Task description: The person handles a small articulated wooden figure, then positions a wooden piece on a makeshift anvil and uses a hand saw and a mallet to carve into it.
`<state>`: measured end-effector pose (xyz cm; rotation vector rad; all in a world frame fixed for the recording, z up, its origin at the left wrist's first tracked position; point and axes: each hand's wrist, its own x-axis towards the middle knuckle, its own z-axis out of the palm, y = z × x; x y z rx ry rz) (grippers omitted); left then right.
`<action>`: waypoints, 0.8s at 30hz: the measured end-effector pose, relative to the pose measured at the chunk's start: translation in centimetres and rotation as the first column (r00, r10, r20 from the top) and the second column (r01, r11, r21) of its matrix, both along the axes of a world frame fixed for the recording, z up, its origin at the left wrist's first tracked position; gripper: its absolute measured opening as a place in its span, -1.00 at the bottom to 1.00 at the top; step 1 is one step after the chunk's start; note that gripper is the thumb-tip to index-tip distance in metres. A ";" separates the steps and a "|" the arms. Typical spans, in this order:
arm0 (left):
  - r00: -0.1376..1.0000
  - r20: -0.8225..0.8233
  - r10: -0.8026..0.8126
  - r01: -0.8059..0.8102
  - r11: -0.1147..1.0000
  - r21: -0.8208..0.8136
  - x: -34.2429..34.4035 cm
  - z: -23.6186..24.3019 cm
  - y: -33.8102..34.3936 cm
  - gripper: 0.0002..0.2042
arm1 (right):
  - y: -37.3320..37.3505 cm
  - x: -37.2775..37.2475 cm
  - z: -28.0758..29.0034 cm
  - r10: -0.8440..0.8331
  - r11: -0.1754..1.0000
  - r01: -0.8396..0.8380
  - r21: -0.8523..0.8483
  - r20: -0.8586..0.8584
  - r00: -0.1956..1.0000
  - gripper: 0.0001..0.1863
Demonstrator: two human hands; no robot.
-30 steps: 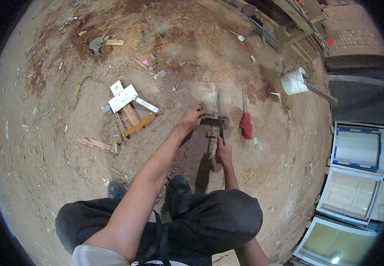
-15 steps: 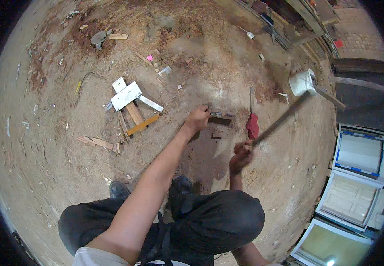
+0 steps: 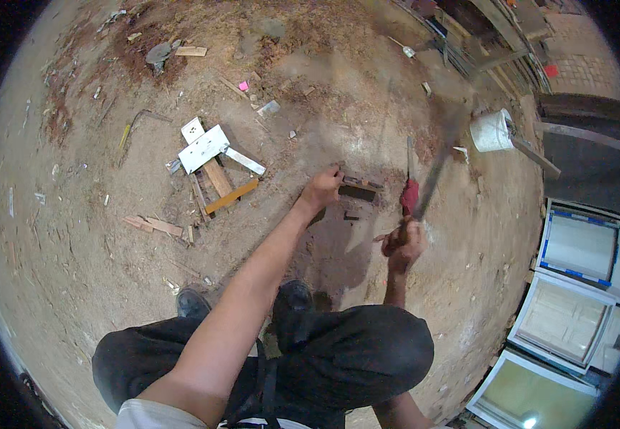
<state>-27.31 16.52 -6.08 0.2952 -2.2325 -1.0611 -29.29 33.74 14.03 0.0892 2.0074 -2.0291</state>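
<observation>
My left hand [image 3: 323, 187] is closed on the end of a small dark bar [image 3: 358, 190] low over the dirt floor, its fingertips partly hidden. My right hand [image 3: 404, 247] grips a long flat blade-like tool [image 3: 436, 171], raised and angled up to the right, blurred by motion. Behind it lies a red cloth-wrapped thing [image 3: 409, 191] with a narrow metal piece pointing away. To the left of my hands, white boards [image 3: 203, 149] lie crossed over wooden pieces and an orange-brown strip [image 3: 231, 196].
A white bucket [image 3: 489, 130] with a plank in it sits at the right. Stacked timber [image 3: 496, 68] lines the upper right, framed panels [image 3: 560, 322] the lower right. Wood scraps [image 3: 154, 227], a bent rod [image 3: 138, 119] and a grey stump [image 3: 158, 56] are scattered on the dirt.
My right hand has swung the long tool up and to the right, away from the dark bar where it lay crossed a second ago. My left hand stays on the bar, shifted slightly in view.
</observation>
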 end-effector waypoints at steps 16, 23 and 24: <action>0.998 -0.030 -0.050 0.048 0.997 -0.064 0.1 0.9 -0.5 -0.92 | 1.1 0.8 -7.9 0.226 0.850 -0.186 0.493 -0.022 0.974 -0.64; 0.999 -0.041 0.020 -0.022 0.999 -0.042 0.8 1.4 -0.4 -0.91 | 0.3 1.9 -3.9 0.041 0.999 -0.028 0.039 -0.402 0.915 -0.68; 0.995 -0.097 0.036 -0.040 0.998 -0.048 0.4 1.4 -0.3 -0.91 | 1.0 2.1 -4.7 0.047 0.999 -0.030 0.046 -0.439 0.897 -0.68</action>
